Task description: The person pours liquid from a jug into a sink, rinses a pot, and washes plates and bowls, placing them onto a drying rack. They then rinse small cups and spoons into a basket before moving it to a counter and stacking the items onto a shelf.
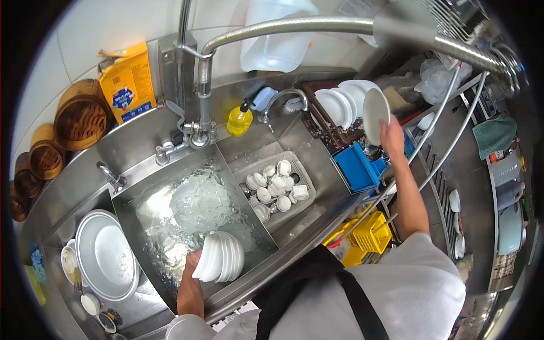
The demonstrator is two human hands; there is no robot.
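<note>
My left hand (pixel 194 262) grips a nested stack of white bowls (pixel 222 256) over the front part of the water-filled sink basin (pixel 195 209). The bowls are tipped on their side, and my fingers are partly hidden behind them. Out to the right, my right hand (pixel 390 136) holds an oval white dish (pixel 374 116) by its lower edge. Beside that dish, several white plates (pixel 334 107) stand upright in a brown rack (pixel 340 137). Below it sits a blue container (pixel 358 168). Small white cups and dishes (pixel 277 187) fill a basket (pixel 309 199) in the middle basin.
Left of the water lies a large metal bowl (pixel 107 255). A yellow soap bottle (pixel 239 120) stands behind the middle basin, near a curved faucet (pixel 286 93). A flexible metal hose (pixel 289 25) arches overhead. Bamboo steamers (pixel 82 116) line the back left. Yellow baskets (pixel 371 232) are below right.
</note>
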